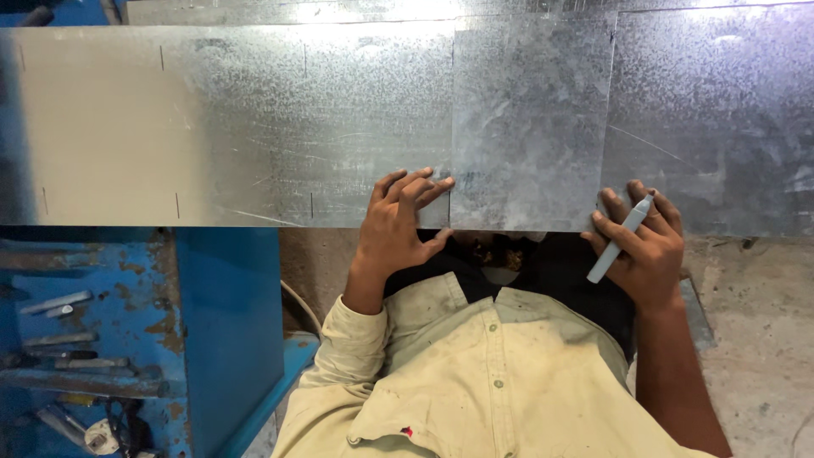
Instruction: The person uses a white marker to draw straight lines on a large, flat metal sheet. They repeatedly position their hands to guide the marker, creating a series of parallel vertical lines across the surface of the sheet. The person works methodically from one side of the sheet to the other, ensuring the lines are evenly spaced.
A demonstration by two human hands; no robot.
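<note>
Pressing template (530, 127) edge, marker (621, 237) (right hand (644, 246))

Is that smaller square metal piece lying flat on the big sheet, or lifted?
Flat: the square metal piece lies flush on the galvanized sheet, left hand pressing its edge.

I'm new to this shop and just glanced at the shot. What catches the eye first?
The long shiny metal sheet fills the top of the view, with a smaller square sheet lying on it. The left hand presses flat at the square's lower left corner, and the right hand holds a grey marker at its lower right corner. A rusty blue bench stands lower left.
</note>
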